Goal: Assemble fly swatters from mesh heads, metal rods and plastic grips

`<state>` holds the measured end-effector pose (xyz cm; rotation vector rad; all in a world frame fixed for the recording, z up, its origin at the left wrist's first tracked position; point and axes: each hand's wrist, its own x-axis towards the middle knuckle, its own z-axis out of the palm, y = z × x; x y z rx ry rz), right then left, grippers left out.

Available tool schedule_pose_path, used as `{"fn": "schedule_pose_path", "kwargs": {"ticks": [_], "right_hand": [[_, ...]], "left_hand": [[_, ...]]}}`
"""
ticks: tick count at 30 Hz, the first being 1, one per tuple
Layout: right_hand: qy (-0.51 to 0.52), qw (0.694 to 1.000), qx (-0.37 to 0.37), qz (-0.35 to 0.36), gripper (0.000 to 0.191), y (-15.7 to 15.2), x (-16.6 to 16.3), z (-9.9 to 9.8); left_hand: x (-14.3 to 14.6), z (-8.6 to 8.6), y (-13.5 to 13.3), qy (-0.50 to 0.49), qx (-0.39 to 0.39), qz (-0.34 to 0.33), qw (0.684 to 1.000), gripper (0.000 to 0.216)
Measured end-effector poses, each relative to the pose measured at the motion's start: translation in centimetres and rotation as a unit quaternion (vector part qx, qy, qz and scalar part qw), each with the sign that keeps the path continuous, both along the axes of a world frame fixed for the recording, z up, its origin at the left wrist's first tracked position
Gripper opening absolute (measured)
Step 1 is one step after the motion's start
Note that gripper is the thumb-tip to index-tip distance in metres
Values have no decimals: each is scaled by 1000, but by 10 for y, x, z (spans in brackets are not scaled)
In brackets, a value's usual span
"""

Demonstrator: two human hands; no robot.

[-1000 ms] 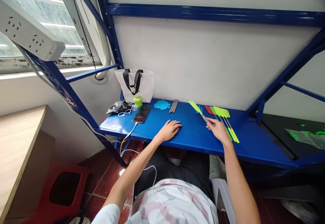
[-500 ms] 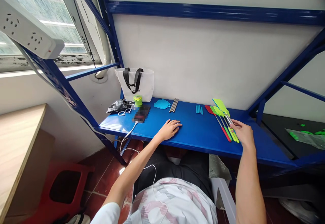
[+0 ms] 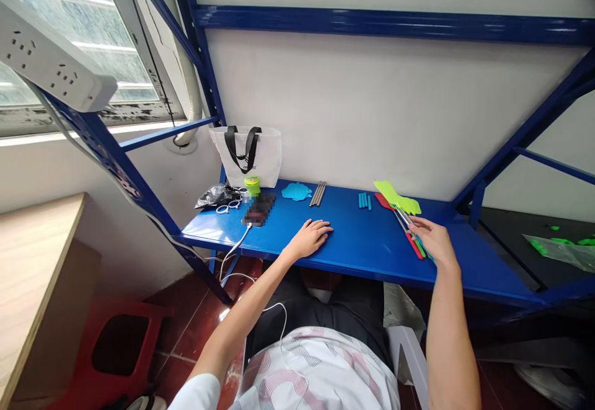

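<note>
From where I stand, the person sits with both hands over a blue table (image 3: 351, 239), the two kept well apart. The left hand (image 3: 310, 239) lies palm down near the front edge, fingers loosely spread, grasping nothing. Straight up from it, at twelve o'clock, are some grey metal rods (image 3: 318, 193); flat blue pieces (image 3: 296, 191) sit between eleven and twelve, and a phone (image 3: 258, 209) (blurred out, with a white cable plugged in) at ten.

The right hand (image 3: 433, 241) has its fingers closed on the shaft of a yellow-green spatula (image 3: 386, 191), whose head points off between ten and eleven o'clock. That head hangs over a row of other spatulas; whether it touches them, I cannot tell. Among the row, a red spatula (image 3: 383, 201) has its handle at about nine o'clock from the hand. Short blue rods (image 3: 365, 201) lie at ten, just beside the red head.
</note>
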<state>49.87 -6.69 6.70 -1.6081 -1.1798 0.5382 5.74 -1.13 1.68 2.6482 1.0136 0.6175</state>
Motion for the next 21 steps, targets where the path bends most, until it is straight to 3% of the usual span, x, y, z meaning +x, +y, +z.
{"fn": "schedule_pose_path", "kwargs": {"ticks": [5, 9, 21], "right_hand": [[-97, 995, -38, 2, 47, 5, -1, -4], [-115, 993, -36, 6, 47, 3, -3, 0], [47, 999, 15, -23, 62, -9, -1, 8]], "left_hand": [[0, -2, 1, 0, 6, 1, 1000, 47], [1, -1, 0, 1, 4, 1, 1000, 47], [0, -1, 0, 2, 8, 3, 1000, 47]]}}
